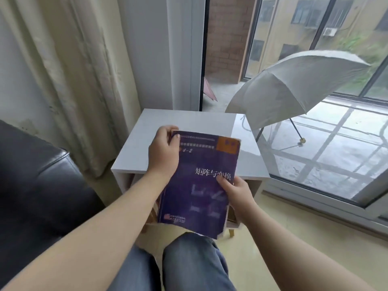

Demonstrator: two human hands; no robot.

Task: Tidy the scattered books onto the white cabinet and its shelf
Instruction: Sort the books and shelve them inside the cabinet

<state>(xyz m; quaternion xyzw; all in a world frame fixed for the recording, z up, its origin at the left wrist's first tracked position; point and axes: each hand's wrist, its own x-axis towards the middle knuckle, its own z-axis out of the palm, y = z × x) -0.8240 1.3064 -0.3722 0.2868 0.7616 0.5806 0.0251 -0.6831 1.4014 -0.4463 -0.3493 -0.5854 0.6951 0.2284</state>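
A purple book point(199, 181) with white characters and an orange corner patch is held face up in front of me, over the front edge of the white cabinet point(168, 131). My left hand point(162, 153) grips its upper left edge, thumb on the cover. My right hand point(236, 191) pinches its right edge, thumb on the cover. More book edges show beneath it on the left side. The cabinet's shelf opening point(130, 185) is mostly hidden behind the book and my arms.
A black leather sofa point(42, 185) stands to the left, a cream curtain point(73, 70) behind it. An open grey umbrella point(294, 85) sits beyond the glass door on the right. My knees in blue jeans point(189, 263) are below the book.
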